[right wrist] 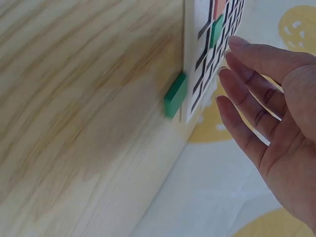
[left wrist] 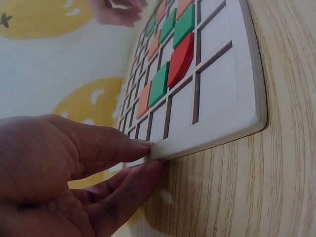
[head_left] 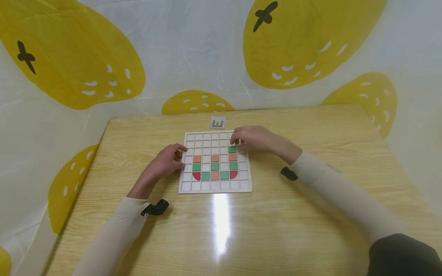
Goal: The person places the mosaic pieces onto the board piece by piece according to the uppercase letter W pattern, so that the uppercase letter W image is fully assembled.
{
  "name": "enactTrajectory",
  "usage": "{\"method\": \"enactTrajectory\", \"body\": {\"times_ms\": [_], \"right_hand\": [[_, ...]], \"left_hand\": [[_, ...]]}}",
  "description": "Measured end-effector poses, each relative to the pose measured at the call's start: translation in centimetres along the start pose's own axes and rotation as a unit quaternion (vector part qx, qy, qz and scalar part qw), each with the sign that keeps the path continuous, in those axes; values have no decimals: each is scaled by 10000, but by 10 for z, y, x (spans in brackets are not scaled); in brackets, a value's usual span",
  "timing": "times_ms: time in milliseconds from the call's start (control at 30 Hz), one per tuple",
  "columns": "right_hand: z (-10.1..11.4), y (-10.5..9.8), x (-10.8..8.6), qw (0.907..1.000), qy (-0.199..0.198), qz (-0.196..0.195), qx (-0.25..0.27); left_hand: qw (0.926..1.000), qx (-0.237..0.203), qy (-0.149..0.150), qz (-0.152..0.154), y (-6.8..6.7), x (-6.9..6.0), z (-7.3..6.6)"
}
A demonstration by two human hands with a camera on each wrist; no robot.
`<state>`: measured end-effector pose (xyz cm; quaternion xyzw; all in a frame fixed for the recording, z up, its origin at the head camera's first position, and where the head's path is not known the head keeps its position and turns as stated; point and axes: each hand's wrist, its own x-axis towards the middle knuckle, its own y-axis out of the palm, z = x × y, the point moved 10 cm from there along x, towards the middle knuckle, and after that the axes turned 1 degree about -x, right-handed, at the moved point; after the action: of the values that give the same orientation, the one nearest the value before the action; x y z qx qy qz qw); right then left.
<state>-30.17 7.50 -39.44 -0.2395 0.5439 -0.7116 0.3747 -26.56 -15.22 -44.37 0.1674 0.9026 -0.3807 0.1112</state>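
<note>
A white square grid board (head_left: 186, 186) lies on the table, holding several orange, green and red tiles in an E-like pattern turned on its side. My left hand (head_left: 165, 161) rests at the board's left edge, thumb and forefinger touching the rim a little apart. Over the board's upper right, my right hand (head_left: 253, 140) hovers with loosely bent fingers; nothing shows in it in the right wrist view. Below its fingertips sits the uppermost green tile (head_left: 232, 150) of the right column. A loose green tile (right wrist: 175, 96) lies on the table beside the board, hidden in the head view.
A small card (head_left: 218, 122) printed with a grid and a brown pattern lies just beyond the board. The wooden table (head_left: 276, 237) meets a white sheet (head_left: 193, 46) with yellow fruit prints at the back and sides.
</note>
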Motion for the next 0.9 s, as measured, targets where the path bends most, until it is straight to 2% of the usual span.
{"method": "enactTrajectory", "body": {"times_ms": [333, 533, 900], "right_hand": [[-32, -4, -20, 9986, 497, -149, -38], [-45, -1, -27, 9968, 785, -82, -88], [-50, 4, -34, 9963, 729, -233, -383]], "left_hand": [[10000, 14, -11, -13, 2, 0, 3], [10000, 14, -25, -53, 2, 0, 4], [10000, 9, 49, -73, 2, 0, 3]]}}
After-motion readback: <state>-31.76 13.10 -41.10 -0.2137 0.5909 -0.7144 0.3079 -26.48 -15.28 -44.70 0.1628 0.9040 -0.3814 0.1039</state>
